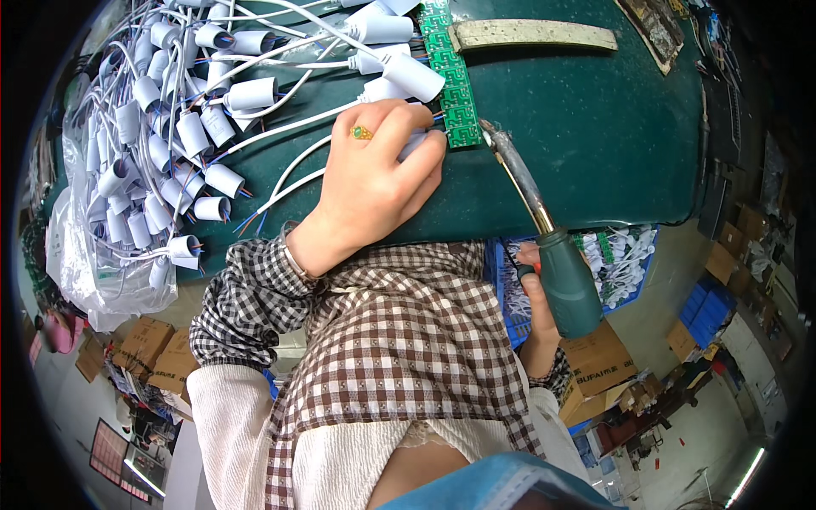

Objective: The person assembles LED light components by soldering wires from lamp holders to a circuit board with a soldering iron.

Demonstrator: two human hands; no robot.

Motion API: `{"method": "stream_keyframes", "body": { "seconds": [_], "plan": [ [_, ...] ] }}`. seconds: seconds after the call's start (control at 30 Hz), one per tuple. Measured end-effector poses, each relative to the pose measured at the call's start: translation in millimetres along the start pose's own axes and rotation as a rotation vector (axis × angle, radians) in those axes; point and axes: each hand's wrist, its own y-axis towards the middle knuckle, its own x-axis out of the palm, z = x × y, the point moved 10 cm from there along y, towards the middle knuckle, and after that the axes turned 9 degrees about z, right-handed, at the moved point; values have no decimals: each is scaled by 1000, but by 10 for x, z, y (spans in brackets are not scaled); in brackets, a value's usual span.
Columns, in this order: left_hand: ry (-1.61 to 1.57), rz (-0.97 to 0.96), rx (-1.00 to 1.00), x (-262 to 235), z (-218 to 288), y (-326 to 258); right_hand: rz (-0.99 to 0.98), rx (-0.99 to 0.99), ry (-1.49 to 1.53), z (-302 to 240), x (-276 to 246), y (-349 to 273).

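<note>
My left hand [374, 174], with a ring on one finger, is closed on a white plastic housing [414, 144] that is mostly hidden under the fingers. Thin wires from it reach the edge of a green circuit board strip [459, 98] on the table. Several more white housings [412, 76] lie side by side along that edge, above my fingers. A soldering iron [568, 285] with a dark green handle is gripped in my right hand [540, 310], at the table's front edge. Its tip is beside the lower right end of the strip.
A heap of white housings with cables [161, 153] covers the table's left side, partly on a clear plastic bag [106, 289]. Behind the strip lies a flat metal bar [535, 36]. Below the green table [586, 161] stand a blue crate [637, 276] of white parts and cardboard boxes [599, 361].
</note>
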Motion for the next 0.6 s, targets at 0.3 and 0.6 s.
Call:
{"method": "stream_keyframes", "body": {
  "seconds": [0.3,0.6],
  "plan": [
    [-78,103,-75,36,-79,-24,150,162,55,32,-74,44],
    [-100,62,-118,78,-120,-24,132,98,11,26,-71,22]
  ]
}}
